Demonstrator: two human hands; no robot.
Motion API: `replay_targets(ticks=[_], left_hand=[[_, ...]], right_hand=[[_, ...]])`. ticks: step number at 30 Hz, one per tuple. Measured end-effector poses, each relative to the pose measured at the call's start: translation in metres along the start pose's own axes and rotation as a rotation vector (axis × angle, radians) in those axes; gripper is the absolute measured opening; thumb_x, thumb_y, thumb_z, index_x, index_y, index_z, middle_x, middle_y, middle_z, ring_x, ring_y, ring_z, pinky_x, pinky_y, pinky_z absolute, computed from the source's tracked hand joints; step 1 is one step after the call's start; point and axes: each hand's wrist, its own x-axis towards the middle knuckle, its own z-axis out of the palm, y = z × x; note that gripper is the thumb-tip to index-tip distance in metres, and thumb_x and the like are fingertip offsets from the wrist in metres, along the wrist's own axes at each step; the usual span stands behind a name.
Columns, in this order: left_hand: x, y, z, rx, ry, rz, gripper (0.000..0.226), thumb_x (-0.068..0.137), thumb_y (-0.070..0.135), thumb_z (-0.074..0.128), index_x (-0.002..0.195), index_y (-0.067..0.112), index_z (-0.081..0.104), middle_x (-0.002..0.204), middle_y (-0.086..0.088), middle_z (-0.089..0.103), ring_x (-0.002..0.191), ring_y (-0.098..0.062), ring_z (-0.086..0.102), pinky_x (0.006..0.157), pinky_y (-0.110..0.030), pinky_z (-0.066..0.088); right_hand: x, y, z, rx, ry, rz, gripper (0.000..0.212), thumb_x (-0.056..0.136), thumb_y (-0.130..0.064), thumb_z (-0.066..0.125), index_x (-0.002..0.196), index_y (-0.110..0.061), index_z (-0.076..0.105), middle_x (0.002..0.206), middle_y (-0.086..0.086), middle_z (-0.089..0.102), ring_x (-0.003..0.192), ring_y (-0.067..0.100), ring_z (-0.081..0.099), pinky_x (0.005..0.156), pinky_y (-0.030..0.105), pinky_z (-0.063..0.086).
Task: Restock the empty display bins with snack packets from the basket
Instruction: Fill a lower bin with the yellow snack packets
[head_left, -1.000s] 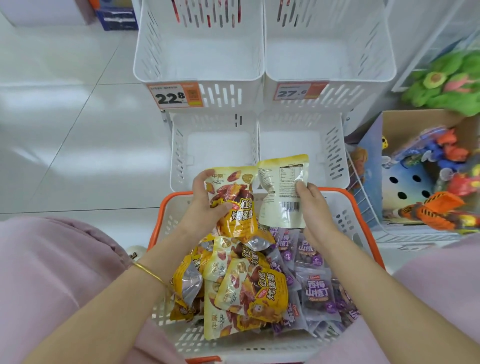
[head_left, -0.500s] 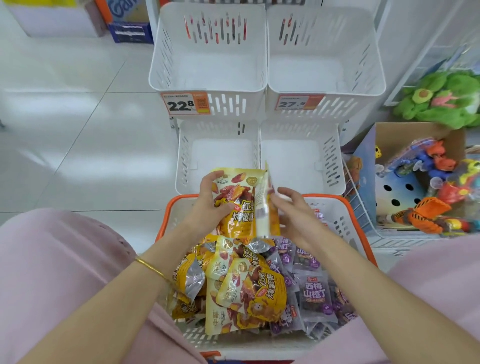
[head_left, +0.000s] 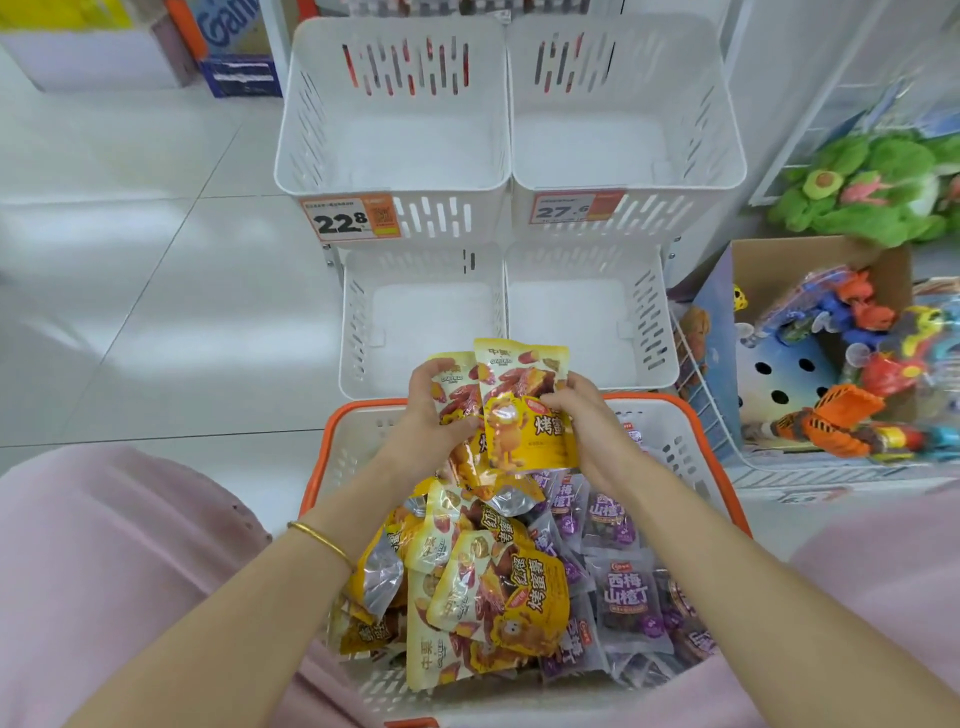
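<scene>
Over the far end of the orange-rimmed white basket (head_left: 332, 436), my left hand (head_left: 431, 415) grips one yellow snack packet (head_left: 460, 402). My right hand (head_left: 582, 421) holds a second yellow packet (head_left: 524, 415), front side up, overlapping the first. Below them the basket holds several yellow packets (head_left: 493, 587) on the left and purple packets (head_left: 628, 597) on the right. Just beyond stand two lower white bins (head_left: 358, 332) (head_left: 649, 332), both bare inside. Above and behind are two upper white bins (head_left: 395, 176) (head_left: 628, 176) with price tags 22.8 and 27.6.
A cardboard box of colourful toys (head_left: 852, 364) sits in a wire rack to the right. Green plush toys (head_left: 872, 192) lie behind it. White tiled floor (head_left: 130, 260) spreads to the left. Pink-clad knees flank the basket.
My right hand has turned its packet from back side to front side and brought it left against the packet in my left hand. The view has tilted up a little.
</scene>
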Motion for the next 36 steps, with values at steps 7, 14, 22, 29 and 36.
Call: replay_targets(ticks=[7,14,22,29,36], left_hand=[[0.042,0.016,0.014,-0.279,0.008,-0.134,0.034,0.079,0.057,0.06,0.107,0.055,0.041,0.126,-0.007,0.051,0.108,-0.031,0.06,0.091,-0.061,0.046],[0.081,0.029,0.037,-0.143,-0.088,0.038,0.07,0.083,0.014,0.069,0.126,0.035,0.018,0.113,0.012,0.047,0.095,0.005,0.054,0.071,-0.013,0.052],[0.079,0.033,0.046,-0.2,-0.16,0.011,0.101,0.08,0.007,0.07,0.143,0.049,0.003,0.121,0.002,0.052,0.107,-0.014,0.06,0.087,-0.035,0.053],[0.091,0.037,0.058,-0.162,-0.197,-0.07,0.072,0.077,0.007,0.073,0.135,0.018,0.031,0.123,-0.007,0.057,0.105,-0.019,0.061,0.088,-0.039,0.053],[0.13,0.035,0.055,0.095,-0.035,0.046,0.067,0.085,0.017,0.067,0.142,0.024,0.032,0.137,0.004,0.04,0.125,-0.013,0.038,0.093,-0.024,0.034]], right_hand=[[0.031,-0.024,-0.02,0.206,-0.131,0.011,0.022,0.088,-0.005,0.057,0.108,-0.013,0.05,0.109,0.015,0.06,0.089,0.025,0.062,0.082,0.047,0.051],[0.054,-0.037,-0.038,0.201,-0.253,0.054,0.048,0.086,-0.005,0.06,0.127,-0.015,0.036,0.124,0.024,0.056,0.103,0.035,0.06,0.092,0.055,0.046],[0.062,-0.04,-0.055,0.061,-0.425,0.088,0.053,0.074,-0.016,0.066,0.125,-0.011,0.055,0.123,0.017,0.062,0.111,0.034,0.06,0.097,0.048,0.048],[0.073,-0.045,-0.066,-0.108,-0.336,0.052,0.051,0.066,-0.015,0.075,0.115,-0.011,0.063,0.113,0.016,0.068,0.106,0.034,0.063,0.095,0.05,0.048],[0.117,-0.055,-0.079,-0.144,-0.028,-0.175,0.048,0.069,0.006,0.076,0.111,-0.01,0.06,0.1,0.004,0.07,0.09,0.017,0.067,0.078,0.03,0.053]])
